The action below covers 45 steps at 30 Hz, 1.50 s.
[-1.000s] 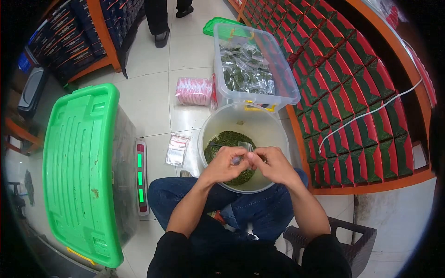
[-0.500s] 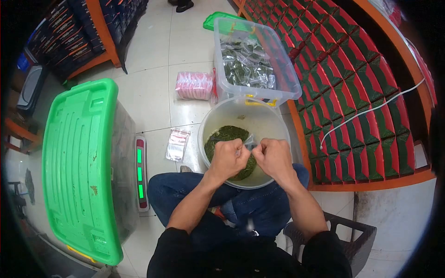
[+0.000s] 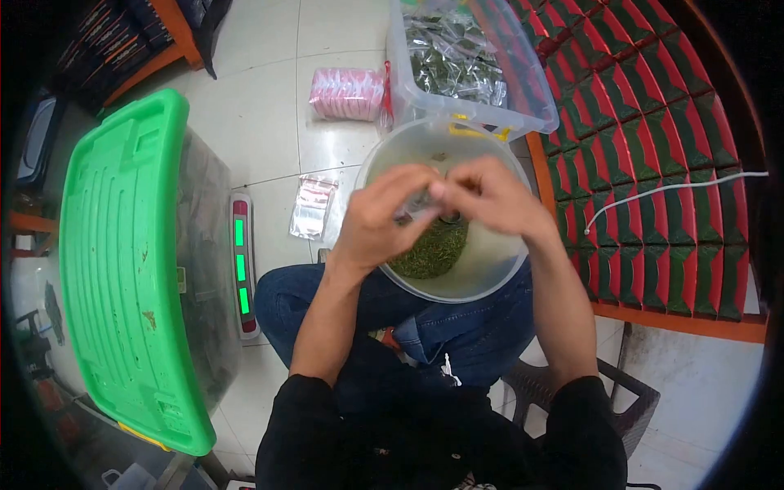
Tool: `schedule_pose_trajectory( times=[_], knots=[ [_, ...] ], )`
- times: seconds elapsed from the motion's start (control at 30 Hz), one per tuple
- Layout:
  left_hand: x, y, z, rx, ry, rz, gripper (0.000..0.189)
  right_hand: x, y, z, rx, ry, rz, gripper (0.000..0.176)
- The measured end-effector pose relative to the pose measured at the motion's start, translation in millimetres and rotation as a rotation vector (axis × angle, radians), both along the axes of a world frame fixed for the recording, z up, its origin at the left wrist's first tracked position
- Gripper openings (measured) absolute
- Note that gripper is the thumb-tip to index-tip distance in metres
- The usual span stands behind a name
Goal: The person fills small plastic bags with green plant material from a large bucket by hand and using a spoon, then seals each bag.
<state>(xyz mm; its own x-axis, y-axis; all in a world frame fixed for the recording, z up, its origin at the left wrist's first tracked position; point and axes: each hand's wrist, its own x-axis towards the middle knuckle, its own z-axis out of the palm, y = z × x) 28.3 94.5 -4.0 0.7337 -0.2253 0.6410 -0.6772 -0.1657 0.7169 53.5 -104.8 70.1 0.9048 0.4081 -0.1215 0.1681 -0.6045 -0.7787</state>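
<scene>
My left hand [image 3: 377,214] is curled round a small clear plastic bag [image 3: 416,202] above a round translucent tub [image 3: 490,265]. My right hand [image 3: 494,196] meets it from the other side, thumb and fingers closed at the bag's edge. What the bag holds is hard to make out behind the fingers. Below both hands, dried green leaf flakes [image 3: 433,255] lie in the bottom of the tub, which stands between my legs. A dark round thing by the bag is partly hidden.
Behind the tub, a clear plastic bin [image 3: 531,114] holds several filled bags [image 3: 457,61]. Empty zip bags [image 3: 312,208] and a pink-white pack [image 3: 347,92] lie on the floor. Left are a scale [image 3: 242,269] and a green-lidded box [image 3: 122,269]; right, shelved red-green boxes [image 3: 653,155] and a white cable [image 3: 678,189].
The view has tipped, so the tub and bin appear higher. My hands have turned from two facing pinches to the left hand cupped round the bag with the right hand's fingers over it.
</scene>
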Motion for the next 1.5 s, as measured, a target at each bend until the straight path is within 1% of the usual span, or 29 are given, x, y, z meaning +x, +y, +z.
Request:
schedule_pose_trajectory(
  times=[0.03, 0.07, 0.1, 0.17, 0.23, 0.27, 0.33, 0.4, 0.53, 0.6, 0.63, 0.67, 0.7, 0.73, 0.77, 0.83, 0.93, 0.97, 1.07, 1.1, 1.13, 1.17, 1.2, 1.27, 1.3, 1.37, 1.4, 1.47, 1.5],
  knots=[
    [2.0, 5.0, 0.5, -0.041, 0.034, 0.091, 0.05, 12.8, -2.0, -8.9, 0.151, 0.23, -0.069, 0.031],
    [4.1, 9.2, -0.2, -0.081, 0.065, 0.182, 0.05, 30.3, -3.4, -34.0, -0.005, 0.157, -0.133, 0.03],
    [7.3, 12.6, -2.6, -0.13, 0.084, 0.193, 0.053, 45.7, -5.5, -70.9, -0.159, 0.079, -0.195, 0.03],
    [6.1, 13.5, 0.3, -0.161, 0.131, 0.199, 0.057, 53.4, -10.8, -151.7, -0.718, -0.027, 0.114, 0.027],
    [8.1, 12.2, -2.7, -0.194, 0.17, 0.209, 0.061, 39.6, -21.8, -235.4, -0.757, -0.07, 0.073, 0.025],
    [9.5, 11.0, -8.1, -0.199, 0.174, 0.182, 0.063, 37.4, -21.9, -255.5, -0.8, -0.119, 0.039, 0.024],
    [8.6, 7.5, -11.4, -0.205, 0.201, 0.162, 0.065, 33.6, -16.2, -263.3, -0.761, -0.096, 0.082, 0.022],
    [4.6, 4.4, -11.2, -0.334, 0.43, 0.024, 0.068, 20.6, -11.2, -271.1, -0.683, -0.05, 0.131, 0.02],
    [9.4, 0.0, -20.2, -0.362, 0.447, -0.069, 0.065, -7.1, -8.8, -273.5, -0.533, 0.035, 0.194, 0.019],
    [13.0, -2.7, -21.9, -0.366, 0.416, -0.053, 0.062, -9.9, -8.2, -267.9, -0.463, 0.046, 0.219, 0.021],
    [13.7, -2.6, -22.2, -0.368, 0.382, -0.027, 0.059, -13.1, 0.3, -267.4, -0.351, -0.04, 0.219, 0.017],
    [14.7, -1.6, -22.1, -0.365, 0.378, -0.026, 0.059, -12.6, -4.8, -260.1, -0.348, -0.044, 0.22, 0.017],
    [14.8, -0.9, -21.5, -0.35, 0.335, 0.011, 0.057, -9.2, 1.5, -207.6, -0.181, 0.373, 0.102, 0.013],
    [14.4, -1.1, -20.4, -0.336, 0.29, 0.042, 0.056, -8.9, 4.4, -174.2, -0.005, 0.782, -0.025, 0.011],
    [14.3, -1.5, -20.4, -0.339, 0.278, 0.039, 0.056, -9.8, -1.4, -166.9, -0.007, 0.77, -0.028, 0.011],
    [14.6, -2.4, -22.2, -0.307, 0.248, 0.091, 0.056, -9.8, -19.2, -151.4, 0.425, 0.941, -0.212, 0.011],
    [11.6, -4.5, -20.1, -0.3, 0.231, 0.139, 0.058, -21.6, -30.3, -133.8, 0.456, 0.878, -0.137, 0.015],
    [9.5, -6.1, -21.1, -0.302, 0.22, 0.129, 0.058, -27.9, -31.9, -129.0, 0.572, 0.851, -0.161, 0.015],
    [4.4, -9.2, -16.7, -0.233, 0.15, 0.22, 0.062, -40.3, -35.4, -92.2, 0.676, 0.801, -0.197, 0.014],
    [-0.3, -11.1, -11.8, -0.222, 0.193, 0.244, 0.062, -44.3, -38.7, -79.4, 0.67, 0.784, -0.179, 0.014],
    [-2.5, -12.4, -8.0, -0.214, 0.235, 0.269, 0.062, -48.1, -44.8, -66.4, 0.694, 0.614, -0.335, 0.014],
    [-2.0, -14.2, -11.1, -0.203, 0.187, 0.287, 0.062, -47.6, -48.9, -53.4, 0.719, 0.443, -0.489, 0.013],
    [-3.7, -15.4, -8.0, -0.21, 0.172, 0.294, 0.062, -42.9, -50.4, -39.6, 0.716, 0.431, -0.475, 0.013],
    [-10.0, -20.3, -3.9, -0.061, 0.173, 0.349, 0.062, -40.1, -53.4, -11.2, 0.619, -0.164, -0.432, 0.013],
    [-11.7, -23.5, -4.9, -0.031, 0.152, 0.365, 0.061, -41.6, -45.2, 3.5, 0.617, -0.171, -0.44, 0.013],
    [-15.7, -28.7, -3.4, 0.023, 0.094, 0.385, 0.062, -44.0, -12.5, 27.6, 0.325, -0.416, -0.505, 0.012],
    [-17.1, -30.2, -2.8, 0.078, 0.036, 0.419, 0.062, -45.1, -3.3, 34.3, 0.324, -0.423, -0.509, 0.012],
    [-18.8, -33.2, -5.4, 0.078, 0.033, 0.426, 0.062, -43.8, 12.3, 42.7, -0.044, -0.678, -0.316, 0.01],
    [-19.2, -33.6, -7.2, 0.081, 0.038, 0.436, 0.062, -42.5, 16.3, 40.8, -0.033, -0.661, -0.316, 0.009]
  ],
)
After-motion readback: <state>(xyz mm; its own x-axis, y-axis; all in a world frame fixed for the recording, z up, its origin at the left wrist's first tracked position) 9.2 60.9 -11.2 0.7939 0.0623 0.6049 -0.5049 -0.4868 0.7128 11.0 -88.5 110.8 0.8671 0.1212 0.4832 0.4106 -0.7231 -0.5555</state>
